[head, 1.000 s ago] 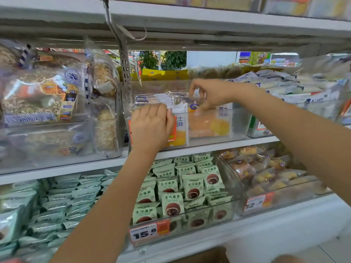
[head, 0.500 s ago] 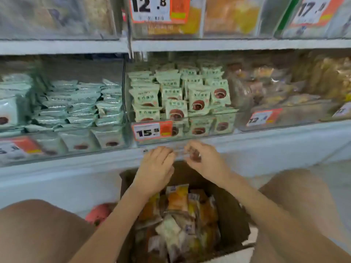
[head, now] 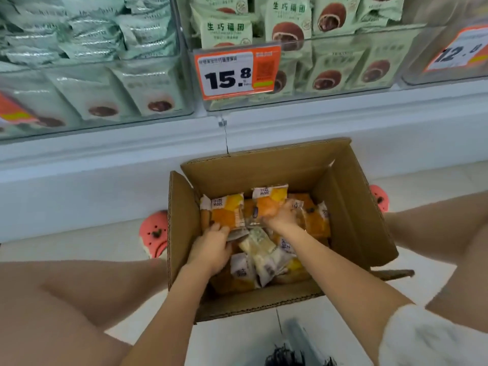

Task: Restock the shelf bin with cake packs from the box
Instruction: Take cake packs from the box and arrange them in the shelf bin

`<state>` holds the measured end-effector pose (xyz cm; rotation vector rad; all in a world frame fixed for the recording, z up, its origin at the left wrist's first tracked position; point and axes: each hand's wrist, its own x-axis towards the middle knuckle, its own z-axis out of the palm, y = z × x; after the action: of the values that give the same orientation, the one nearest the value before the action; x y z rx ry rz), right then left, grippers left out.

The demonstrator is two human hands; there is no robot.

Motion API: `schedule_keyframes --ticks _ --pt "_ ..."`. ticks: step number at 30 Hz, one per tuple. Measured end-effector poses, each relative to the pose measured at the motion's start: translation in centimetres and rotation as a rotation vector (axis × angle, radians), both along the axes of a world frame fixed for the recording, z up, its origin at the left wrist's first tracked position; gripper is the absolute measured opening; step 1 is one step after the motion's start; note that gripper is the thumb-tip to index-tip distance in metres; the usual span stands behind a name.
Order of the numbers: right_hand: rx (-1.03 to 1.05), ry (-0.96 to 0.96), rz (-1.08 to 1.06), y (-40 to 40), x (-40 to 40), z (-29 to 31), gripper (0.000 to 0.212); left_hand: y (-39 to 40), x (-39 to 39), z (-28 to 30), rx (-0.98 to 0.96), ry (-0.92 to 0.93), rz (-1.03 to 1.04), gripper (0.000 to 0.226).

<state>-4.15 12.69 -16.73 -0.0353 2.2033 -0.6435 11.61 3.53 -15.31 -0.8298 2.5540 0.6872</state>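
Down in the cardboard box [head: 353, 207], my left hand [head: 211, 250] and right hand [head: 284, 216] each grip a glossy cake pack [head: 224, 212], fingertips buried among crinkled wrappers.

Clear shelf bins [head: 343, 83] are lining the bottom shelf. Green mochi-style packs [head: 286, 21] are filling the centre bin; pale green foil packs [head: 89, 35] are stacking in the left one. Orange-and-white price tag [head: 236, 72] is showing 15.8; a second tag [head: 460, 50] at far right is reading roughly 12-something, too blurred to be sure. Pink clogs [head: 154, 233] are sitting on the white floor tiles [head: 79, 249]. Dark blurred object [head: 295, 355] is showing at bottom edge.
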Motion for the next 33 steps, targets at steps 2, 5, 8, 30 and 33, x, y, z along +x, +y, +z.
schedule_keyframes --ticks 2,5,8,30,33 --pt "0.081 0.034 0.006 -0.6 0.1 -0.2 0.106 -0.6 0.3 -0.4 0.022 0.004 0.023 0.030" --pt "0.118 0.050 -0.096 -1.3 0.5 -0.8 0.107 -1.3 0.5 -0.8 0.101 0.043 0.098 0.028" --pt "0.027 -0.115 -0.280 -1.9 0.3 -1.3 0.114 -1.4 -0.1 -0.8 0.170 0.083 0.199 0.020" --pt "-0.576 0.009 -0.182 7.9 1.3 8.3 0.051 1.4 -3.9 4.3 0.894 0.171 0.431 0.035" --pt "-0.565 0.348 0.088 8.2 -0.2 9.0 0.021 2.9 -4.4 5.4 0.896 0.157 0.271 0.026"
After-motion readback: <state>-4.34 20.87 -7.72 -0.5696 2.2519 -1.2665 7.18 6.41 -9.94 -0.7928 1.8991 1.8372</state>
